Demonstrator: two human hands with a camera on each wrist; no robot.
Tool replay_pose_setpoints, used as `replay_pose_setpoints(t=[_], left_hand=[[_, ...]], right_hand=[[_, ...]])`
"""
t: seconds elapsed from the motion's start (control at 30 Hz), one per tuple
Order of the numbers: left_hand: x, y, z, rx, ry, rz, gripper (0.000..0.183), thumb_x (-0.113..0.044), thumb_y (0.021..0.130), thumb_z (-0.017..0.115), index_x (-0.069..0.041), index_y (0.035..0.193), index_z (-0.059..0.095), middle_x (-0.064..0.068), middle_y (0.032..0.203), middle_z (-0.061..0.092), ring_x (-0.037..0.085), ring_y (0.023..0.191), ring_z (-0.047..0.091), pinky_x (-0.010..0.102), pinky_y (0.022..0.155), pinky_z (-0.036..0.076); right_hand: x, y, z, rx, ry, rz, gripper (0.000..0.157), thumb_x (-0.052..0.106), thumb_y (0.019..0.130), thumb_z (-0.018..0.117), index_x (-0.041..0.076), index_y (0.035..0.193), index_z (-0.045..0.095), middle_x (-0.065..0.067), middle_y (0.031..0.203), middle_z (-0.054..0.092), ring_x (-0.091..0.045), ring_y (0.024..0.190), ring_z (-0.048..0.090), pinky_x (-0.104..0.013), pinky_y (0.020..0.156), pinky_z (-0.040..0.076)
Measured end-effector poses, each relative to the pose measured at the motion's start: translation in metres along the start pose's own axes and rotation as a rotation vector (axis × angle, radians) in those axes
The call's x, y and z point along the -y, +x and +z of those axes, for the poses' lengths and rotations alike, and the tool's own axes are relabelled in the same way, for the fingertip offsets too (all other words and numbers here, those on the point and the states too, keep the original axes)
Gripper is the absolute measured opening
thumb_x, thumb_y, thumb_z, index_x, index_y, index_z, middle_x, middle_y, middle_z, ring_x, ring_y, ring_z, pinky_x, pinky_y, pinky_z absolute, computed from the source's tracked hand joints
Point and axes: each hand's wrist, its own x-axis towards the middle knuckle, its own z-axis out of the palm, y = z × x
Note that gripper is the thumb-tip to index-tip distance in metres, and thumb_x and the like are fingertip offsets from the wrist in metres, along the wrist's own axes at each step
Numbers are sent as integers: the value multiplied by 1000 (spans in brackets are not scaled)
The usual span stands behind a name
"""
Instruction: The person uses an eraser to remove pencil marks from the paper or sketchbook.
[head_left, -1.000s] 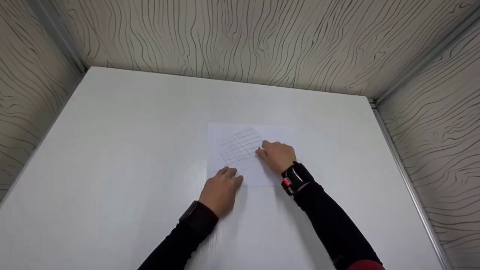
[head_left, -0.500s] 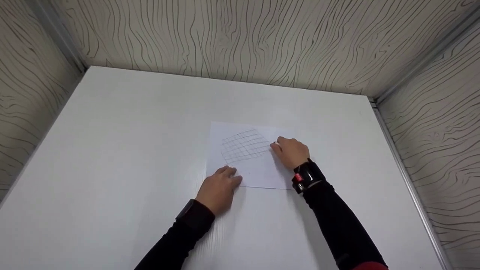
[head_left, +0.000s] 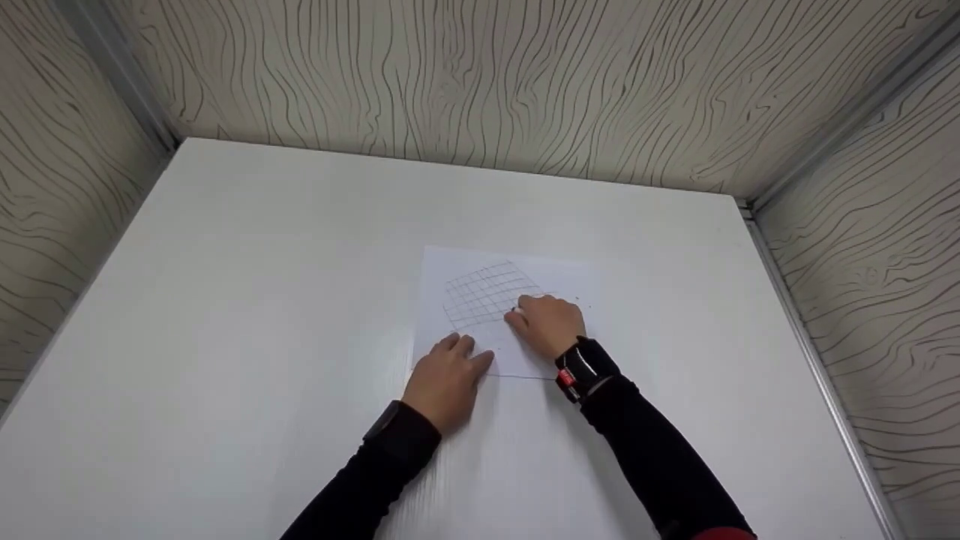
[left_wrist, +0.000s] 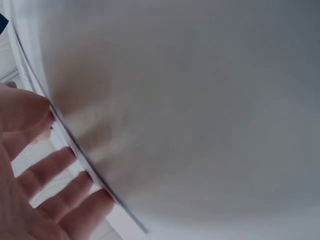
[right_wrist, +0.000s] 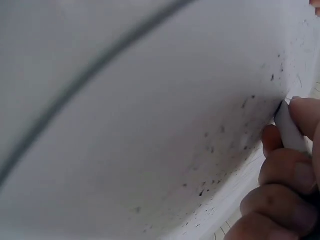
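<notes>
A white sheet of paper (head_left: 517,364) lies on the table with a grid of thin pencil lines (head_left: 484,289) on it. My left hand (head_left: 446,382) rests on the sheet's near left part, fingers spread; in the left wrist view its fingertips (left_wrist: 65,157) touch the paper by its edge. My right hand (head_left: 550,326) pinches a small white eraser (right_wrist: 289,127) between thumb and fingers. The eraser's darkened tip meets the paper at the right side of the grid. Dark eraser crumbs (right_wrist: 212,150) lie scattered beside it. Most of the eraser is hidden by the fingers.
The white table (head_left: 300,247) extends around the paper on all sides. Wood-grain patterned walls (head_left: 450,75) stand behind it and at both sides, with a metal strip (head_left: 817,367) along the right edge.
My right hand with the eraser has moved right across the paper, then back left and slightly nearer. Some grid lines at the right look fainter or gone. The left hand stays nearly still.
</notes>
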Motion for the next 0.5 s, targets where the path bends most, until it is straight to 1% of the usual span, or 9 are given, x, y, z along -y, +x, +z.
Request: replay_pose_setpoints(t=[0.1, 0.17, 0.27, 0.4, 0.5], left_hand=[[-6, 0, 3, 19, 47, -6, 26, -13, 97, 66, -13, 122, 74, 12, 120, 66, 35, 121, 60, 47, 96, 54], [-11, 0, 5, 31, 59, 0, 27, -15, 97, 67, -12, 123, 73, 12, 123, 66, 35, 122, 60, 48, 98, 52], [-15, 1, 6, 40, 65, 9, 27, -17, 97, 67, -13, 123, 74, 11, 125, 67, 34, 120, 62, 48, 96, 54], [-17, 3, 4, 46, 68, 7, 23, -19, 97, 68, -15, 118, 76, 9, 119, 68, 33, 115, 63, 48, 92, 56], [-17, 4, 3, 49, 70, 9, 20, -18, 97, 69, -15, 115, 77, 9, 115, 69, 33, 112, 65, 48, 89, 58]], right_hand=[[0, 0, 5, -4, -4, -13, 32, 39, 104, 59, 9, 96, 68, -9, 78, 65, -27, 70, 62, -44, 64, 53], [1, -1, 7, 3, -4, -13, 32, 38, 104, 59, 9, 100, 69, -9, 81, 67, -28, 73, 64, -44, 67, 54], [2, -2, 9, 8, 0, 1, 32, 38, 104, 58, 9, 103, 70, -10, 83, 68, -29, 75, 66, -45, 68, 55], [1, -2, 10, 10, 10, 16, 33, 39, 104, 58, 8, 104, 71, -10, 82, 68, -28, 72, 64, -46, 67, 55], [-7, 1, 10, -9, 12, 27, 33, 38, 104, 58, 8, 102, 71, -9, 80, 67, -26, 69, 62, -45, 65, 54]])
